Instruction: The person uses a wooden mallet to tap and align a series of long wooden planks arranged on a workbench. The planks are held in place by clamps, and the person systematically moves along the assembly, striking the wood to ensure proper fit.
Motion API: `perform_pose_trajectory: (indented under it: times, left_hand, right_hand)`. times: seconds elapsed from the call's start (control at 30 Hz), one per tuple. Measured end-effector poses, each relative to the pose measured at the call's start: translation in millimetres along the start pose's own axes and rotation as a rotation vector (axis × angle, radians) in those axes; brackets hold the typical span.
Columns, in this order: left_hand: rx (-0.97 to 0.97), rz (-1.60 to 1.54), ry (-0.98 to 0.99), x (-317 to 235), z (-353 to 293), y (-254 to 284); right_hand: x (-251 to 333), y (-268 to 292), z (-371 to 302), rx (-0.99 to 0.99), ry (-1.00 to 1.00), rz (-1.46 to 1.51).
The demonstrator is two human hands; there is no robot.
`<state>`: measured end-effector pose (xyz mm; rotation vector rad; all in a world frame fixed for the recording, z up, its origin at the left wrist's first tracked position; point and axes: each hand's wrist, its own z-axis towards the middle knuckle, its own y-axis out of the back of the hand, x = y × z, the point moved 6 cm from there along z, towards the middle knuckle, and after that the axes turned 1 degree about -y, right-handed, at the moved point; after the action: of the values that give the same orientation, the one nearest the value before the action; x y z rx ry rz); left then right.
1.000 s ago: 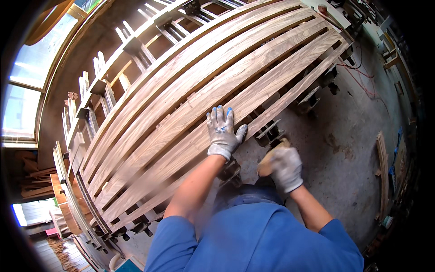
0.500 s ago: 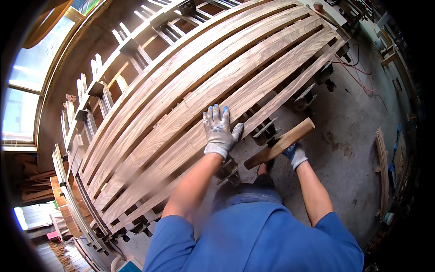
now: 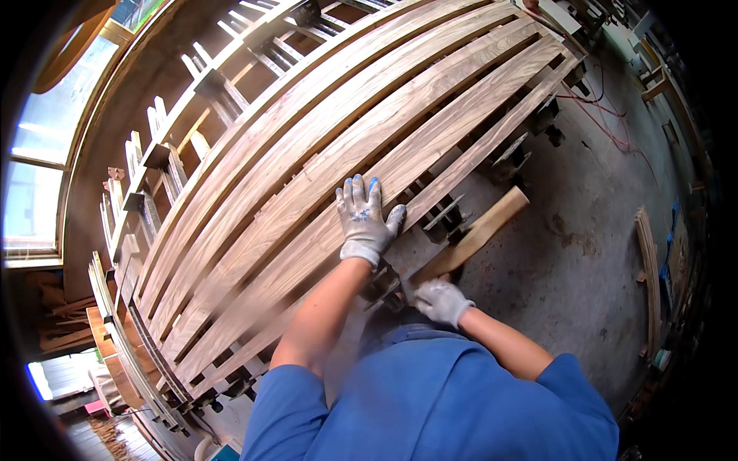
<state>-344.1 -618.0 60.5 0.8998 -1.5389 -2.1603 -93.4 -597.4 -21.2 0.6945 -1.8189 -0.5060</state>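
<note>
My left hand point(image 3: 364, 221) wears a grey-white work glove with blue fingertips. It lies flat, fingers stretched, on the near wooden slats of a long slatted wood panel point(image 3: 369, 157), whose boards stand apart with dark gaps. My right hand point(image 3: 443, 301), also gloved, is curled closed at the near end of a thick wooden bar point(image 3: 480, 234), below the panel's near edge. The bar slants away to the upper right, its far end over the floor. My right fingertips are partly hidden. Dark metal clamps point(image 3: 446, 219) stick out from under the panel beside the bar.
Upright clamp bars point(image 3: 157, 157) stand along the panel's far side, near a window point(image 3: 46, 154). Red cords point(image 3: 611, 134) trail over the concrete floor point(image 3: 573, 253) at right. Wooden strips point(image 3: 648, 276) lie further right. Other clamps line the panel's near edge.
My right hand has moved left and toward my body, from the bar's right side to its near end. The bar has tilted slightly. My left hand stays flat on the slats.
</note>
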Motion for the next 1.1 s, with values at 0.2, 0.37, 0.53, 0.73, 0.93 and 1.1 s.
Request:
perform_pose_trajectory:
  times: [0.2, 0.37, 0.53, 0.73, 0.93, 1.1]
  left_hand:
    - [-0.052, 0.009, -0.014, 3, -4, 1]
    - [-0.039, 0.004, -0.013, 1, 0, 0]
    - [-0.069, 0.023, -0.022, 2, -3, -2]
    - [-0.032, 0.026, 0.000, 2, -2, -2]
    - [-0.038, 0.027, -0.018, 4, -3, -3]
    - [-0.033, 0.053, -0.050, 10, -3, -9]
  right_hand:
    - [-185, -31, -13, -0.363, -0.496, 0.445]
    - [-231, 45, -4, -0.711, -0.231, 1.840]
    - [-184, 108, 5, -0.894, -0.231, 1.803]
    - [-93, 147, -23, -1.182, -0.324, 1.047]
    - [-70, 158, -26, -1.123, -0.407, 0.968]
    - [-98, 148, -55, -1.191, -0.387, 1.020]
